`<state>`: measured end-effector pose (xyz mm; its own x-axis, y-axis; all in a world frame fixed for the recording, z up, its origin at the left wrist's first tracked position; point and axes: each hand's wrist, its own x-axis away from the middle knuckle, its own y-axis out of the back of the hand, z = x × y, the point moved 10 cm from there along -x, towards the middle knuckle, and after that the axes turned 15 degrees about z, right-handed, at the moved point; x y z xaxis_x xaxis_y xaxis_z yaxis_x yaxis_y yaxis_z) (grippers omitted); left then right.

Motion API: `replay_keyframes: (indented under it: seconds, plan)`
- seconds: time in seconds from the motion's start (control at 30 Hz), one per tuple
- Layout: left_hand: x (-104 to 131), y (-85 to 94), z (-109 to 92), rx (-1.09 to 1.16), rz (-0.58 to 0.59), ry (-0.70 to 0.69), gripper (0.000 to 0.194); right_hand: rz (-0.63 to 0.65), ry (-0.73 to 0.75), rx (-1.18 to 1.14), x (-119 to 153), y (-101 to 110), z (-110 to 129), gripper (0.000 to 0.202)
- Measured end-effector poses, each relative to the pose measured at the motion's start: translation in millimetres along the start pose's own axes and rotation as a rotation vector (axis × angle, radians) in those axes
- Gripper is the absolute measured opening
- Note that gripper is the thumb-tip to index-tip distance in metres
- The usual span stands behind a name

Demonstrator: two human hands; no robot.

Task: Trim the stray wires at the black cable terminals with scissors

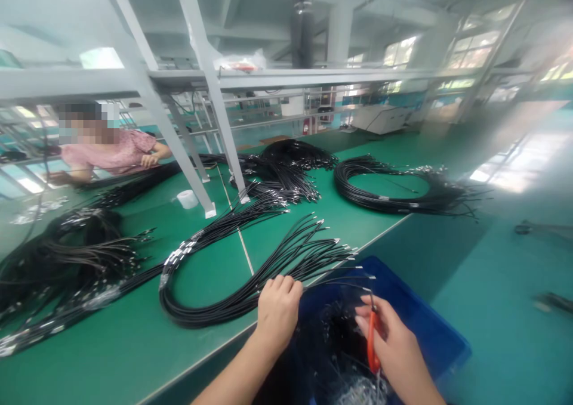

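My left hand (278, 311) is closed around black cables at the near edge of the green table. They belong to a curved bundle of black cables (201, 318) whose silvery ends fan out to the right. My right hand (394, 333) grips small orange-handled cutters (371, 342), their jaws pointing up. The cutters' tip is close to the end of one cable that reaches out past the others; whether they touch is too small to tell. Beneath both hands stands a blue bin (430, 315) with dark scraps and clear plastic bits inside.
More cable bundles lie on the green table (277, 232): a coil (380, 202) at right, a pile (295, 166) behind and a heap (89, 250) at left. Grey shelf posts (224, 113) rise from the tabletop near a white roll (187, 200). Across it sits a person in pink (120, 151).
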<state>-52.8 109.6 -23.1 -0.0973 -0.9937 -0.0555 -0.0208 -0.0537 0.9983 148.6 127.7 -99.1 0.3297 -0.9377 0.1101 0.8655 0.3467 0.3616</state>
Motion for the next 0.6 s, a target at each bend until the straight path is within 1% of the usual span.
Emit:
replay_keyframes:
  seconds: [0.1,0.17,0.27,0.37,0.43,0.5,0.6]
  plan:
    - [2,1.7,3,0.000,-0.015,0.042,0.018,0.010,-0.027,-0.043,8,-4,-13,0.039]
    - [3,5.8,-1,0.023,-0.020,0.070,0.018,-0.008,-0.031,-0.126,14,-8,-17,0.038]
    - [4,10.2,-22,0.081,0.003,0.043,0.012,-0.067,-0.042,-0.347,25,-11,-23,0.040]
    - [3,9.0,-52,0.138,0.053,-0.057,0.010,-0.103,-0.077,-0.543,32,-13,-29,0.046]
    - [1,6.6,-66,0.170,0.080,-0.117,0.008,-0.134,-0.086,-0.707,36,-13,-32,0.049]
    - [-3,5.0,-71,0.196,0.090,-0.142,0.010,-0.176,-0.078,-0.827,39,-11,-34,0.050]
    - [-10,5.4,-71,0.228,0.085,-0.132,0.013,-0.219,-0.065,-0.855,42,-6,-32,0.051]
